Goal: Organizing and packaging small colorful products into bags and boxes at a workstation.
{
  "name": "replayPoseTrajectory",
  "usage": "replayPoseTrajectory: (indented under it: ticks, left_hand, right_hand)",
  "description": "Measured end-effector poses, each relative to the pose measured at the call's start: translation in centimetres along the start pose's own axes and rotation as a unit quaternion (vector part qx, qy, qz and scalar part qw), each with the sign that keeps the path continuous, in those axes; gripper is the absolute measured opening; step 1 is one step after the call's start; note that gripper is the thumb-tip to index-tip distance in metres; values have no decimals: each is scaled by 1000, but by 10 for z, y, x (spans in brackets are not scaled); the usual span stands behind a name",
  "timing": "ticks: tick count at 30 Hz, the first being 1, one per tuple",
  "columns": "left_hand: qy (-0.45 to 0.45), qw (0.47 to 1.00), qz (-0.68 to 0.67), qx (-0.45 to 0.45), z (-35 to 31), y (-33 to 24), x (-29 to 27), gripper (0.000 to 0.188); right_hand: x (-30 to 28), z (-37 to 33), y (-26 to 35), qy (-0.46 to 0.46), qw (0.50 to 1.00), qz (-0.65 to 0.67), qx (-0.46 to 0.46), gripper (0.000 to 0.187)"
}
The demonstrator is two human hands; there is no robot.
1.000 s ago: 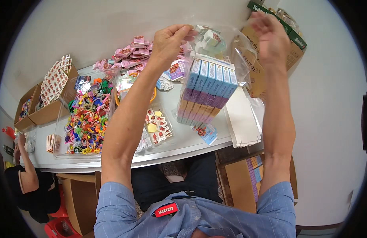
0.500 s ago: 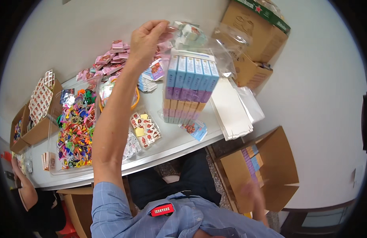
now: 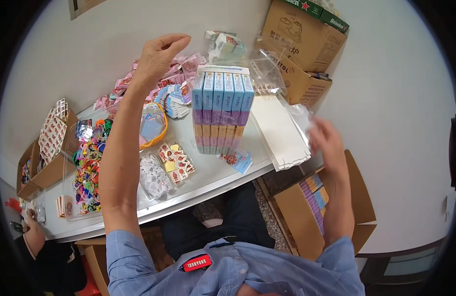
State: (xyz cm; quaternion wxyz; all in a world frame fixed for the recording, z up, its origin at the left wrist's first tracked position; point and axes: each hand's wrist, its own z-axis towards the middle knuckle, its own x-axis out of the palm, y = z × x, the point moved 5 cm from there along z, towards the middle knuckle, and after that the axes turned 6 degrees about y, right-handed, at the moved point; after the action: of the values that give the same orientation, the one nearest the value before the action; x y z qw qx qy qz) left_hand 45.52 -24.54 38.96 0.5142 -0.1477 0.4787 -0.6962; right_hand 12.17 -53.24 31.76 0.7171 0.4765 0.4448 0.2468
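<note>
While raised above the far side of the surface point(image 3: 223, 172):
Left hand point(image 3: 158, 54): fingers loosely curled, thumb near fingertips, grasping nothing visible.
Right hand point(image 3: 325, 140): blurred, fingers spread, at a clear plastic bag point(image 3: 301, 118) past the surface's right edge; cannot tell whether gripped.
Stack of boxes point(image 3: 221, 111): upright on the surface, blue tops, purple and orange below, between the hands, touched by neither.
White card sheets point(image 3: 280, 130): flat, just right of the stack, near the right hand.
Open carton point(image 3: 307, 217): on the floor below the right hand.
</note>
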Motion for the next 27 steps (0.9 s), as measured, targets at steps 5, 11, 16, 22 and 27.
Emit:
replayPoseTrajectory:
  ticks: [5, 11, 16, 22, 27]
  left_hand:
    - [19, 997, 73, -6, 9, -16, -1, 37]
    - [30, 991, 86, -99, 9, -25, -16, 34]
    - [8, 961, -185, -203, -16, -12, 1, 35]
    - [79, 876, -450, -155, -43, 3, 18, 39]
    - [95, 868, -457, -171, -63, 1, 23, 32]
  right_hand:
    - [16, 115, 83, 51, 996, 15, -66, 51]
    - [39, 145, 106, 128, 991, 12, -27, 38]
    - [78, 119, 93, 137, 952, 271, -36, 34]
    - [104, 102, 59, 110, 879, 455, -86, 34]
    - [105, 100, 51, 187, 848, 472, -150, 30]
